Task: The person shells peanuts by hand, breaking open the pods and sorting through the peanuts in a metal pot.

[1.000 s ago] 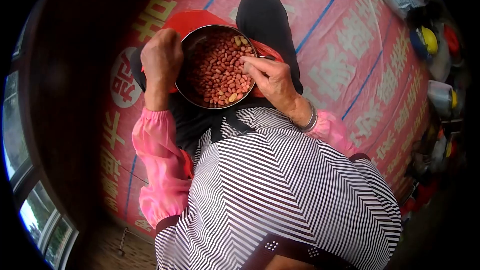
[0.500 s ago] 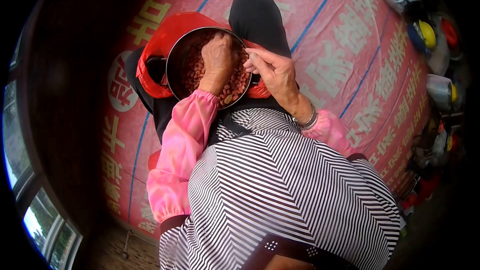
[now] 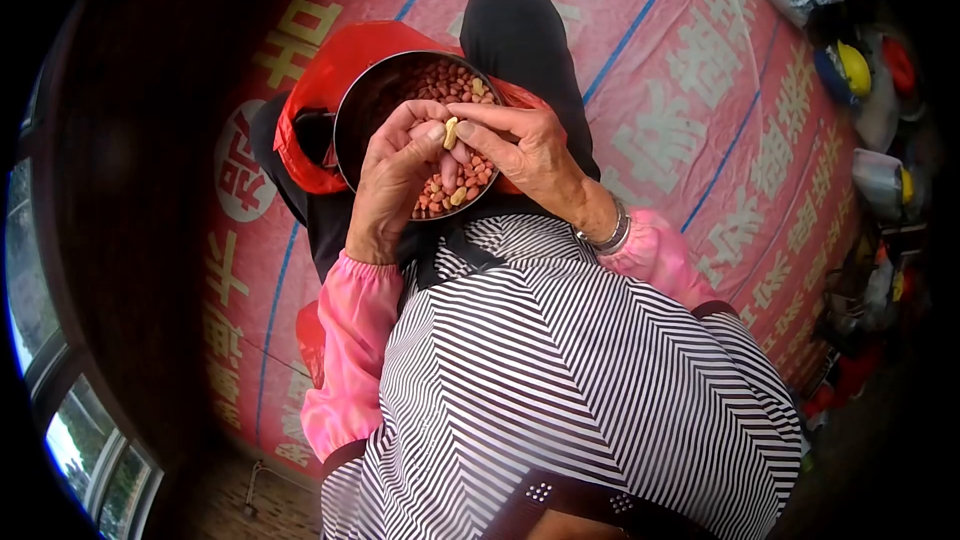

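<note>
An unshelled peanut (image 3: pixel 450 133) is pinched between both my hands above a round metal pot (image 3: pixel 342 140). My left hand (image 3: pixel 392 175) has its thumb and fingers closed on the pod from one side. From the other side, my right hand (image 3: pixel 535 152) grips it between thumb and forefinger. Below them, reddish shelled peanuts (image 3: pixel 440 80) lie in the pot, partly hidden by my hands. Another pod (image 3: pixel 458 196) rests among the kernels near the rim closest to me.
The pot sits in my lap on a red plastic bag (image 3: pixel 345 45), beside my dark-trousered knee (image 3: pixel 517 35). A pink printed sheet (image 3: pixel 690 130) with blue lines covers the floor. Bags and a yellow object (image 3: pixel 853 68) lie along the right, with windows (image 3: pixel 90 430) at left.
My left hand has come up out of the kernels and turned to meet my right. A peanut pod now shows between them. My right hand has shifted slightly left.
</note>
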The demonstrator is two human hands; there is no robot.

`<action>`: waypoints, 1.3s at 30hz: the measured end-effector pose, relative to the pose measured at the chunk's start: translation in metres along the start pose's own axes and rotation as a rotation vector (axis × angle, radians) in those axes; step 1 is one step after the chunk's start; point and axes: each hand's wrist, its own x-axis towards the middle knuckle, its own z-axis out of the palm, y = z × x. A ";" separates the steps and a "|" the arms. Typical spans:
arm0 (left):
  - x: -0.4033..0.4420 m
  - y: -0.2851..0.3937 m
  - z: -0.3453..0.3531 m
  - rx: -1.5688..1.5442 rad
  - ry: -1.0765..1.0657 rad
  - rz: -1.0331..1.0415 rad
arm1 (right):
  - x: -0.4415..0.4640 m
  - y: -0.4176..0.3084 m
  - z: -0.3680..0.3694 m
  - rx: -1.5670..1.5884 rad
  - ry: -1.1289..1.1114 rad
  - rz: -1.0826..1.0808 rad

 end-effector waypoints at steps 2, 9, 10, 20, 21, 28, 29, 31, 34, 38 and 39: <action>-0.002 -0.001 -0.002 -0.049 -0.008 0.001 | 0.001 0.005 0.003 0.071 -0.043 0.011; -0.013 -0.005 0.002 0.172 0.122 0.062 | -0.001 -0.008 0.007 -0.029 -0.021 -0.033; -0.017 -0.004 0.006 0.212 0.124 0.073 | -0.001 -0.007 0.009 -0.037 -0.005 -0.033; -0.022 -0.005 0.010 0.408 0.102 0.136 | -0.004 0.001 0.013 -0.079 -0.013 -0.059; -0.023 -0.005 0.011 0.394 0.105 0.134 | -0.004 0.000 0.012 -0.049 -0.036 -0.026; -0.024 -0.015 0.012 0.220 0.137 0.108 | -0.003 -0.007 0.013 -0.062 -0.060 -0.055; -0.023 -0.016 0.011 0.204 0.143 0.106 | -0.003 -0.007 0.013 -0.048 -0.062 -0.049; -0.022 -0.020 0.008 0.109 0.148 0.102 | -0.002 -0.008 0.014 -0.021 -0.067 -0.036; -0.018 -0.019 0.006 -0.042 0.145 0.067 | -0.003 -0.007 0.019 0.152 -0.023 0.043; -0.017 -0.015 0.005 -0.116 0.173 0.022 | -0.005 -0.001 0.019 0.302 0.040 0.107; -0.018 -0.015 0.003 -0.124 0.188 0.034 | -0.004 0.003 0.018 0.289 0.067 0.100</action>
